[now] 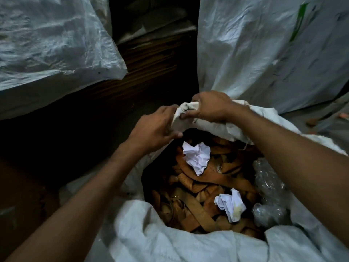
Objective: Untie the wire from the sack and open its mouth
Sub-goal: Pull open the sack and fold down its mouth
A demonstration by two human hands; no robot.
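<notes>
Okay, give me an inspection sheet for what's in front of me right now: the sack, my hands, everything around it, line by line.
Surface: floor, dark and dim; detail cannot be told.
Job's things: sack, white woven, mouth open; wire, none seen on it.
Clutter: inside the sack, brown strips, one crumpled paper and another, clear plastic on the right side.
Grippers: left hand and right hand both grip the sack's far rim, close together.
Cables: nothing seen; only a frayed thread hangs from the rim.
Surroundings: white sack upper left, white sack upper right, dark stacked boards between them.
</notes>
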